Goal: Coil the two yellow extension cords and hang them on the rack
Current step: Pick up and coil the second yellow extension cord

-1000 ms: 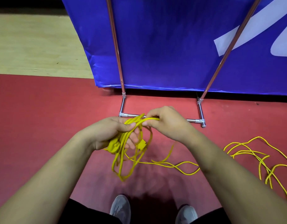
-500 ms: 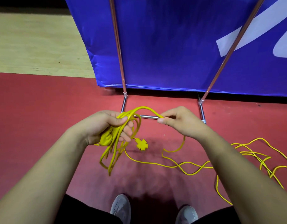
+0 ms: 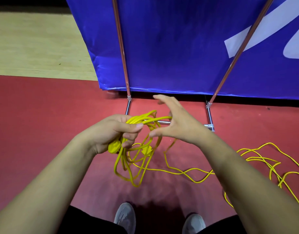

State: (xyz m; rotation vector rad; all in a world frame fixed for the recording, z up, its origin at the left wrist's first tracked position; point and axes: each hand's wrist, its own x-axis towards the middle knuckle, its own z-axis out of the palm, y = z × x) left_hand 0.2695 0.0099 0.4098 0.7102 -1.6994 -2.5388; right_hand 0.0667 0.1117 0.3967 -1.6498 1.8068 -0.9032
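While a blue banner (image 3: 179,48) fills the upper right of the frame, the rack (image 3: 208,114) stands on the red floor (image 3: 35,115) at centre. The left hand (image 3: 111,132) is clenched around a coil of yellow cord (image 3: 128,164); the right hand (image 3: 177,122) is spread, fingers loose. Slack cord (image 3: 256,157) trails lower right.

Even indoor light on a red floor (image 3: 35,132), seen through a wide-angle lens.
A soft, diffuse shadow pools on the floor near the shoes (image 3: 125,218); the straight rack poles (image 3: 121,48) splay outward toward the frame edges. The right hand (image 3: 177,122) shows motion blur at its fingers (image 3: 159,98). A faint sheen marks the blue banner (image 3: 179,39).
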